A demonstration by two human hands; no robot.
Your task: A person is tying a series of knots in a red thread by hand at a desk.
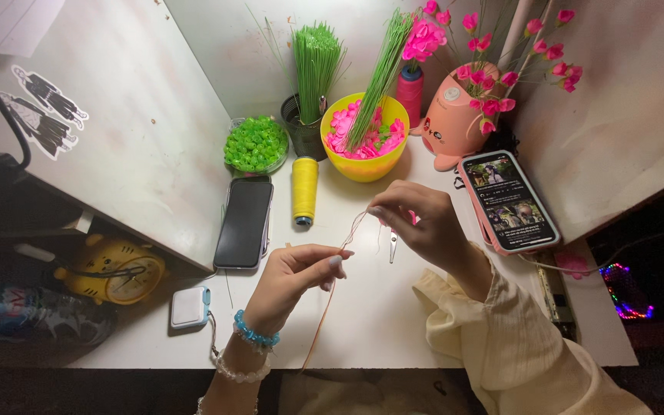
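Note:
My left hand (295,278) pinches a thin tan thread (324,311) that runs down toward the desk's front edge. Just to its right, my right hand (418,221) pinches the same thread's upper end (356,223) between thumb and forefinger. Beneath the right hand lies a small pair of metal snips (393,246) on the white desk (378,307). The left wrist wears a blue bead bracelet and a clear one; the right arm has a cream sleeve.
Behind the hands stand a yellow bowl (363,165) of pink petals with green stems, a dish of green beads (255,144), a yellow thread spool (304,189), a dark phone (244,221), a lit phone (510,200), a pink flower vase (455,115) and a small white box (190,307).

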